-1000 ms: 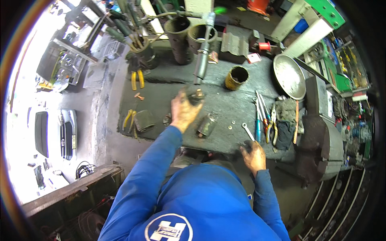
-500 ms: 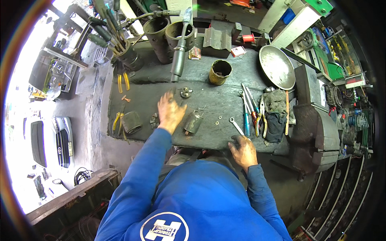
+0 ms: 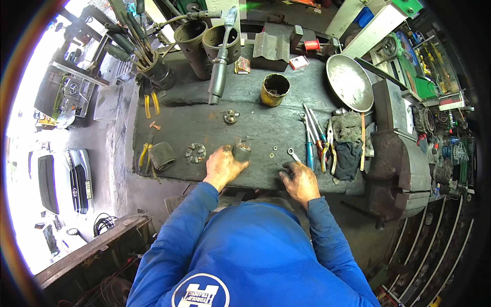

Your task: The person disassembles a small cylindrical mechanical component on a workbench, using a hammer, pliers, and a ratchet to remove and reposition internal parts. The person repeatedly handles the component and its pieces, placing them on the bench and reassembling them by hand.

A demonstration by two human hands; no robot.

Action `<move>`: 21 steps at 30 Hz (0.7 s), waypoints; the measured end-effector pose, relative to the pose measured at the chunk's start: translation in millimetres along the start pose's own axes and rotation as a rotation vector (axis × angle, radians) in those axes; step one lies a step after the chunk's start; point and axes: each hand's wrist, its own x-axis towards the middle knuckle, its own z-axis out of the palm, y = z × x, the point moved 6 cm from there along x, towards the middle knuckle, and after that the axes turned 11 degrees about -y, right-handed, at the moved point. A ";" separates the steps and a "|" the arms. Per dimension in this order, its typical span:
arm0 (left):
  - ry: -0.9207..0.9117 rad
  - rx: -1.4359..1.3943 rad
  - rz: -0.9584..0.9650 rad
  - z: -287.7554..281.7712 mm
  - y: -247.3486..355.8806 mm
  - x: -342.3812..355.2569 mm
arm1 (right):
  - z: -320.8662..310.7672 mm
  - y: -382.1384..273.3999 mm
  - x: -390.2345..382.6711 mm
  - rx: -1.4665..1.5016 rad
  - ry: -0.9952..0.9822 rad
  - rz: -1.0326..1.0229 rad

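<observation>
left hand [image 3: 222, 167] lies against the metal cylinder [image 3: 242, 151], likely steadying it (closure cannot be told); right hand [image 3: 300, 182] is at the wrench [image 3: 295, 156], hold unclear.

Blue long-sleeved top [image 3: 250, 245], round white emblem [image 3: 207, 295], cuffs [image 3: 316, 204] apparently grimy.

Bright daylight [image 3: 21, 123] washes over a white car [image 3: 62, 179] parked on a grey floor [image 3: 111, 158], left of a dark workbench [image 3: 179, 125]; pale-edged shelves [image 3: 427, 250] stand at lower right.
</observation>
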 end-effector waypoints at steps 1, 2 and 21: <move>0.031 -0.032 0.024 0.8 -2.5 -4.9 | 0.2 -0.8 -0.2 0.003 0.006 -0.009; 0.065 -0.065 0.085 0.2 -4.0 -10.7 | 1.5 -1.5 -0.3 0.004 0.007 -0.017; 0.612 -0.567 0.439 -44.3 -66.8 -82.4 | 24.5 -59.8 114.4 -0.328 -0.012 -0.325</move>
